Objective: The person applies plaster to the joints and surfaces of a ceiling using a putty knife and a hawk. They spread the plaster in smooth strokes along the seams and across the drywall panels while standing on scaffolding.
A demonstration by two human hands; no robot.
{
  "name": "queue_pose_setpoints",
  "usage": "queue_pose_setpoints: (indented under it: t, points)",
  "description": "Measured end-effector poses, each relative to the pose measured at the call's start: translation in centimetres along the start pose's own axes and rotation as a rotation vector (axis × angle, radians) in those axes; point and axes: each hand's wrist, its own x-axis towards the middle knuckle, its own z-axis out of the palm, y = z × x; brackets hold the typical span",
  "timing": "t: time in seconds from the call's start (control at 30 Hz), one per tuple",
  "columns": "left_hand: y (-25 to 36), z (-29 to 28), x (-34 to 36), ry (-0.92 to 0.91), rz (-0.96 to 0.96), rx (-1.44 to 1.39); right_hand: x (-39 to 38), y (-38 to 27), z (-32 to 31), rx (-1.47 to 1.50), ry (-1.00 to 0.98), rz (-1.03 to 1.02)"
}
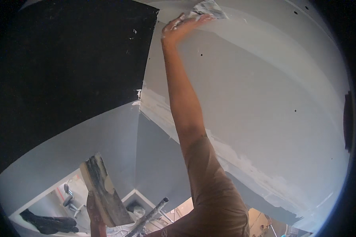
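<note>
Brown sleeve (211,179) — board (105,191) in left hand (94,211), blade (210,8) in right hand (182,30)

Two hands (182,28) (93,211), one blade (209,8), one board (106,191)
One speckled pole (148,217), one black panel (75,59), one brown sleeve (213,185), at least four dark dots (201,55).

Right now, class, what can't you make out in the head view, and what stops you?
All in the head view:
Left hand: partly hidden by the board, wrist cut off by the lower edge.
Blade: any handle is hidden by the right hand.
Pole: lower end, cut off by the lower edge.
Clutter at lower right: too small to name.
</note>
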Motion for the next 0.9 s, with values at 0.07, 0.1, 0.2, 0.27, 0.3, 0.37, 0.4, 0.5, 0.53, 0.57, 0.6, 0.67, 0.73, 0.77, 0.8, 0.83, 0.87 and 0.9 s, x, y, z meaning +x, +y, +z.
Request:
queue_pose_setpoints:
  t: [0.07,0.1,0.2,0.27,0.3,0.37,0.4,0.5,0.53,0.57,0.6,0.67,0.73,0.77,0.8,0.83,0.87,0.9]
  points:
    - [0.3,1.3,0.2,-0.001,0.051,0.01,-1.7,0.1,1.6,-0.021,-0.063,0.051]
    - [0.3,1.6,0.2,-0.002,0.102,0.022,-2.3,0.2,2.4,-0.015,-0.066,0.048]
    - [0.1,1.2,-0.7,0.2,0.128,0.142,-3.7,-1.2,3.3,0.094,-0.089,0.147]
    - [-0.2,-1.2,-0.9,0.189,0.122,0.14,-4.3,-1.2,4.3,0.202,-0.102,0.238]
    - [-0.6,-2.2,-0.9,0.171,0.11,0.137,-4.4,-0.5,4.8,0.007,-0.099,0.152]
    - [-1.0,-2.6,-1.5,0.162,0.124,0.154,-4.7,-1.8,5.3,-0.177,-0.104,0.087]
    - [-1.1,-2.8,-1.8,0.149,0.139,0.173,-3.9,-3.9,5.8,0.485,0.07,0.643]
    - [-1.7,-2.1,-1.7,0.122,0.122,0.144,-2.8,-3.3,5.9,1.045,0.238,1.171]
    - [-2.0,-2.3,-1.8,0.123,0.118,0.143,-3.2,-2.4,6.2,0.947,0.224,1.186]
    - [-2.3,-2.6,-1.8,0.123,0.105,0.11,-3.6,-1.8,6.5,0.947,0.227,1.19]
    - [-2.5,-2.8,-1.8,0.122,0.091,0.076,-4.0,-1.4,6.7,1.016,0.332,1.153]
    - [-1.9,-1.8,-2.2,0.115,0.108,0.095,-7.0,-0.9,7.9,1.097,0.443,1.133]
    - [-2.3,-0.7,-1.9,0.052,0.092,0.106,-8.9,2.1,6.7,0.194,-0.074,-0.018]
    - [-2.6,-0.9,-1.6,0.097,0.091,0.148,-9.8,2.2,5.8,0.194,-0.073,-0.021]
    - [-2.9,-0.9,-1.5,0.146,0.094,0.191,-10.8,1.6,4.4,0.172,-0.202,0.028]
    - [-3.1,-0.6,-1.4,0.147,0.099,0.191,-11.5,0.3,3.3,0.152,-0.33,0.079]
    - [-3.2,0.0,-1.0,0.083,0.097,0.152,-11.8,-1.1,2.0,0.154,-0.329,0.08]
    - [-3.2,0.7,-0.9,0.018,0.094,0.113,-12.2,-2.6,0.4,0.187,-0.324,0.123]
